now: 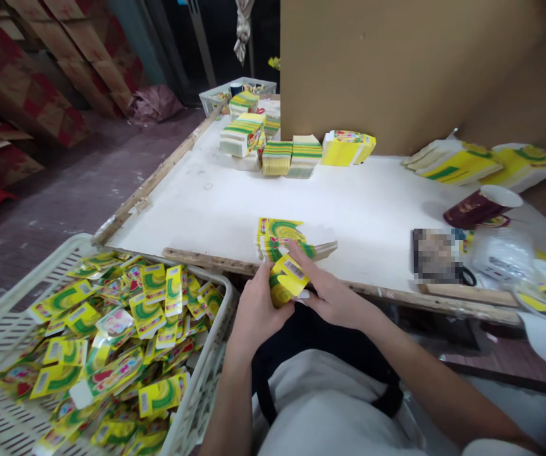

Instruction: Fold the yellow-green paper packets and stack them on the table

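Observation:
Between my two hands, just off the table's front edge, is a small yellow-and-green printed card box (288,277) with a barcode on its upper part. My left hand (264,308) is closed around its left side. My right hand (326,292) grips its right side, thumb extended near the top edge; a small white piece shows by those fingers. Directly beyond, a fanned pile of flat yellow-green cartons (280,233) lies on the table, partly hidden by my right fingers. To the left, a white plastic basket (213,345) holds many similar yellow boxes (111,373).
Bundled carton stacks (277,158) stand toward the back of the white table (197,212), against a cardboard panel (396,69). A dark red paper cup (475,206) lies tipped at right, near a clear plastic container (503,253). A wooden strip (197,258) edges the table.

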Demonstrator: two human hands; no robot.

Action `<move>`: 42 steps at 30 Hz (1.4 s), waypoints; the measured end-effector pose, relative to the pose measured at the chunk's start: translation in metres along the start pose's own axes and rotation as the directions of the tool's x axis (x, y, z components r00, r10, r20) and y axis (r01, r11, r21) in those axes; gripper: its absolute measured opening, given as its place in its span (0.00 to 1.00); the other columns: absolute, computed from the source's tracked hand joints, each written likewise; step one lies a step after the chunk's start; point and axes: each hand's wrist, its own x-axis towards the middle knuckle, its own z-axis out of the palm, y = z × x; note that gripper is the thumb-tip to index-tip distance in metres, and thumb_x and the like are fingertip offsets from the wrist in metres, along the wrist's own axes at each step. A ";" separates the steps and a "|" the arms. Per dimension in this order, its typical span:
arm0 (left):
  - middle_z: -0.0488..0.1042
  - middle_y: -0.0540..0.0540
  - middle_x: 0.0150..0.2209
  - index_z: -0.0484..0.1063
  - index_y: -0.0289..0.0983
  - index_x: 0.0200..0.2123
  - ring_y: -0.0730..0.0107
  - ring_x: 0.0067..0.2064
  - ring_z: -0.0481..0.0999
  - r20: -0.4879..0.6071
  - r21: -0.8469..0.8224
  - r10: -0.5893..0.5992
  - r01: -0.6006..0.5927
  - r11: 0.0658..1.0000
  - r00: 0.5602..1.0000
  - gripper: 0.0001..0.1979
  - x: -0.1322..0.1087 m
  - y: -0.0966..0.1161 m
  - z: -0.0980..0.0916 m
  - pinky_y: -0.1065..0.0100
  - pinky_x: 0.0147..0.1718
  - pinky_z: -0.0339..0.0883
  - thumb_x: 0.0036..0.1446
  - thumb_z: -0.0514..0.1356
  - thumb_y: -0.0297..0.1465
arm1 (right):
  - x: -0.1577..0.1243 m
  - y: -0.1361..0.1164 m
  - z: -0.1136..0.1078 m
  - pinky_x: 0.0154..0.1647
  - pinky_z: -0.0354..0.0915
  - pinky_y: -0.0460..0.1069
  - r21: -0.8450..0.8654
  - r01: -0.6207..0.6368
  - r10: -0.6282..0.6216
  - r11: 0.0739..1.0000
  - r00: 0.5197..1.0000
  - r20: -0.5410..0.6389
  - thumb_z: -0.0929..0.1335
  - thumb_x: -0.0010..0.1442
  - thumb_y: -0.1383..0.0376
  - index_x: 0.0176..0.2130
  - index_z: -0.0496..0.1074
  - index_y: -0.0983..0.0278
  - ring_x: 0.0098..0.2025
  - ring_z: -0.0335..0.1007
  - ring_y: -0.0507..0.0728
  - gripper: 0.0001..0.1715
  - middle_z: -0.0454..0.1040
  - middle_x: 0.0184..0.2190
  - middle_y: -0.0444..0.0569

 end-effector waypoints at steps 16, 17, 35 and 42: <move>0.70 0.43 0.41 0.62 0.39 0.42 0.60 0.42 0.73 0.066 -0.018 0.044 -0.043 0.999 0.997 0.17 -0.001 -0.005 0.011 0.62 0.37 0.66 0.47 0.59 0.29 | 0.000 -0.007 0.006 0.61 0.52 0.58 -0.248 0.057 -0.029 0.967 0.993 0.114 0.62 0.57 0.72 0.63 0.49 0.66 0.64 0.45 0.61 0.36 0.48 0.63 0.60; 0.70 0.44 0.40 0.60 0.39 0.44 0.61 0.40 0.73 0.059 -0.046 0.010 -0.007 0.999 0.998 0.20 -0.001 -0.004 0.009 0.63 0.35 0.66 0.46 0.59 0.29 | -0.001 -0.005 0.007 0.60 0.53 0.58 -0.267 0.053 -0.027 0.962 0.995 0.100 0.61 0.57 0.73 0.62 0.52 0.66 0.64 0.47 0.61 0.34 0.49 0.63 0.60; 0.70 0.44 0.43 0.63 0.37 0.46 0.62 0.44 0.71 0.001 0.038 0.086 -0.086 0.996 0.996 0.26 0.000 0.005 -0.012 0.62 0.44 0.65 0.39 0.61 0.26 | 0.002 0.002 -0.005 0.59 0.55 0.55 -0.151 0.072 -0.046 0.986 0.985 0.166 0.62 0.52 0.78 0.48 0.71 0.62 0.62 0.52 0.59 0.25 0.56 0.61 0.53; 0.70 0.43 0.44 0.62 0.36 0.47 0.61 0.46 0.71 -0.090 0.034 0.110 -0.107 0.994 0.990 0.27 0.000 0.001 -0.009 0.63 0.45 0.65 0.39 0.61 0.27 | 0.001 -0.001 0.014 0.63 0.46 0.59 -0.066 0.046 -0.042 0.997 0.997 0.063 0.62 0.55 0.74 0.58 0.55 0.65 0.66 0.40 0.58 0.31 0.55 0.61 0.57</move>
